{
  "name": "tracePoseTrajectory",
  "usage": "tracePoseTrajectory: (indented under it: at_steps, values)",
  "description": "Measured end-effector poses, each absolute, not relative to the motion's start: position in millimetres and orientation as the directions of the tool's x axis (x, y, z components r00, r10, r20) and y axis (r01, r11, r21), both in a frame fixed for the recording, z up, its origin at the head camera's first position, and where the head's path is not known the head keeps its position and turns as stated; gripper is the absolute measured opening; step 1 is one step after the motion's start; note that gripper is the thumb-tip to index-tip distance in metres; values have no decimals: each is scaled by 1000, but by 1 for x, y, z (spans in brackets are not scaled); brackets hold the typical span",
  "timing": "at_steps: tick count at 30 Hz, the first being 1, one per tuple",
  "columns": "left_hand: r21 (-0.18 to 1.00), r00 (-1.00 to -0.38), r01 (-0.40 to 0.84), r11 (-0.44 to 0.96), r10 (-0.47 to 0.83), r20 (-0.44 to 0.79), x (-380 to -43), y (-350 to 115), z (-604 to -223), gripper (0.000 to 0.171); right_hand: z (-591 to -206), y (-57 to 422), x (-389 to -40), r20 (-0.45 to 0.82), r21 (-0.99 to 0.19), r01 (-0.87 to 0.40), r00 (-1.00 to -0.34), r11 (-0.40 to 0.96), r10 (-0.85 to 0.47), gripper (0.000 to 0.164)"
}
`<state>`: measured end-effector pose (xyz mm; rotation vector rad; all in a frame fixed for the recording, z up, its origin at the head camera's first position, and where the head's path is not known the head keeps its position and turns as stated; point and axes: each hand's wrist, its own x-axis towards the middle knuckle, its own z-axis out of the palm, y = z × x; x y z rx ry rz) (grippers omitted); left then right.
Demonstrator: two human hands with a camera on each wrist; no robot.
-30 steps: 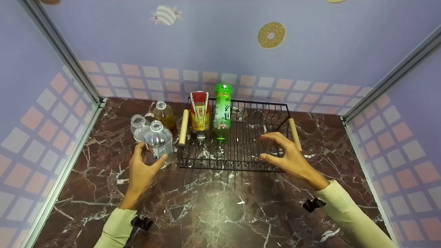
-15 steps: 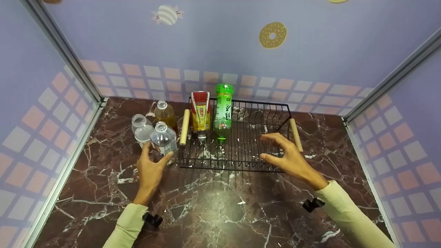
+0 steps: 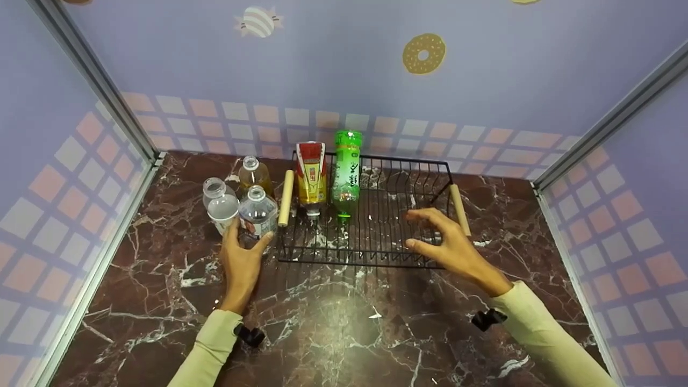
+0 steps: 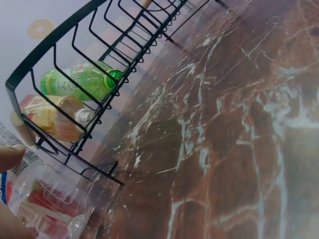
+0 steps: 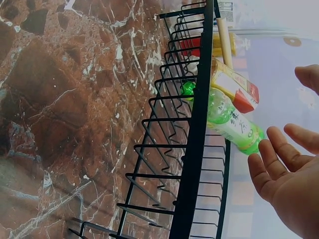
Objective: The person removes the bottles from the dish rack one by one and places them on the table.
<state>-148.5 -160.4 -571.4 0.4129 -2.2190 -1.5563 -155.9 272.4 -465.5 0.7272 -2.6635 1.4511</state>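
Observation:
My left hand (image 3: 243, 263) holds a clear, capless plastic bottle (image 3: 258, 207) with a printed label, thumb on one side and fingers on the other. The bottle is upright, just left of a black wire rack (image 3: 384, 263). In the left wrist view its ridged clear base (image 4: 55, 199) shows beside the thumb. Over the right part of the rack hovers my right hand (image 3: 449, 247), fingers spread and holding nothing. Upside down in the rack lean a ketchup squeeze bottle (image 3: 312, 174) and a green tea bottle (image 3: 347, 172), necks down against the wires.
A second clear bottle (image 3: 220, 204) stands close to the left of the held one. Behind them is an open bottle with amber liquid (image 3: 253, 174). The rack has wooden handles (image 3: 286, 199) at both ends. Patterned panels (image 3: 344, 70) enclose the marbled tabletop (image 3: 333, 322).
My left hand and the clear bottle have shifted to the right, closer to the rack's left handle. The right hand and the bottles in the rack have stayed in place.

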Motion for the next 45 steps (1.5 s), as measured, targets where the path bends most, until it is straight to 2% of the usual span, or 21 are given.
tracePoseTrajectory:
  at_steps: [6, 13, 21, 28, 34, 39, 45]
  values:
    - [939, -855, -6, 345, -488, 174, -152, -155, -577, 80, -467, 274, -155, 228, -784, -410, -888, 465, -399, 58]
    - [946, -861, -45, 321, -493, 126, -153, -152, -575, 79, -469, 276, -155, 221, -783, -403, -893, 475, -393, 59]
    - [939, -843, -53, 339, -520, 140, -162, -153, -590, 90, -469, 277, -154, 219, -783, -398, -895, 477, -388, 57]
    - [937, -855, -107, 332, -511, 83, -154, -145, -575, 89, -471, 280, -155, 228, -783, -403, -894, 473, -385, 55]
    - [929, -861, -114, 351, -502, 85, -140, -146, -573, 90, -471, 280, -156, 231, -784, -409, -891, 468, -391, 54]
    - [934, -877, -119, 338, -477, 61, -125, -153, -572, 82, -472, 280, -158, 222, -785, -402, -893, 472, -391, 55]
    - [943, -900, -41, 329, -422, 108, -110, -158, -565, 55, -473, 281, -159, 211, -790, -389, -898, 473, -386, 55]
